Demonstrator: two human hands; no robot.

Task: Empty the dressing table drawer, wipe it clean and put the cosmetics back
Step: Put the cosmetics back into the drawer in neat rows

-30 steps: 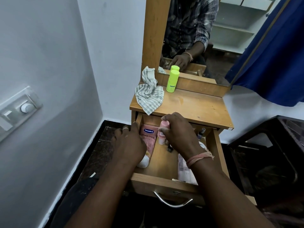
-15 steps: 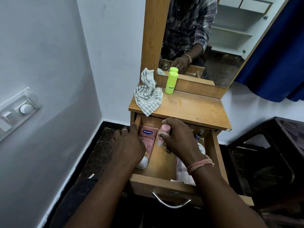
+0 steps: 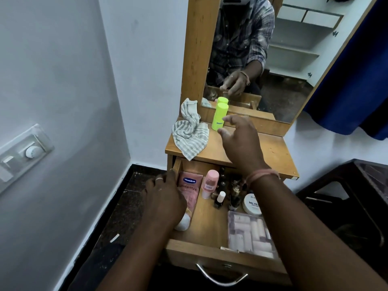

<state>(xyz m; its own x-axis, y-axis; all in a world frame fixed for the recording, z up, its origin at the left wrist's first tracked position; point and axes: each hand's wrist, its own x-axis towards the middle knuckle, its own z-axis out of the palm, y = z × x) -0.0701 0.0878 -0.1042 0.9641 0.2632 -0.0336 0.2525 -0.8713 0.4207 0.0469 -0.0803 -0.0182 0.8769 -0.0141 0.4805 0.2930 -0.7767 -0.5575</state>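
Far left, wall switch plate (image 3: 23, 156) w/ a round dial. Your left hand (image 3: 165, 198) sits at the drawer's left side wall, fingers curled over the top edge, ring showing, palm lying across the pink Vaseline tube (image 3: 189, 192) – so it grips the wall, covers part of the tube. Tube lies lengthwise along the left side, white cap toward you. Drawer (image 3: 210, 246) pulled well out, metal handle (image 3: 220, 277) at front. Checked cloth (image 3: 190, 133) bunched on the tabletop's left rear, one corner hanging over the front edge. Next right in the drawer: pink roll-on bottle (image 3: 210, 182) upright-ish, just beside the tube. Then a cluster of small nail polish bottles (image 3: 220, 199), dark, one w/ white cap. Up top, neon green bottle (image 3: 219, 116) stands by the mirror (image 3: 273, 59). Your right hand (image 3: 239, 139) is over the tabletop (image 3: 273, 150), fingers spread & relaxed, empty, fingertips just short of the green bottle, not touching as far as I can tell. Thread band on that wrist. Right part of the drawer: white round jar (image 3: 252, 204) marked NAIL POL…, and nearer you a clear pack of white rolls (image 3: 251, 236). Far right, blue curtain (image 3: 357, 80).
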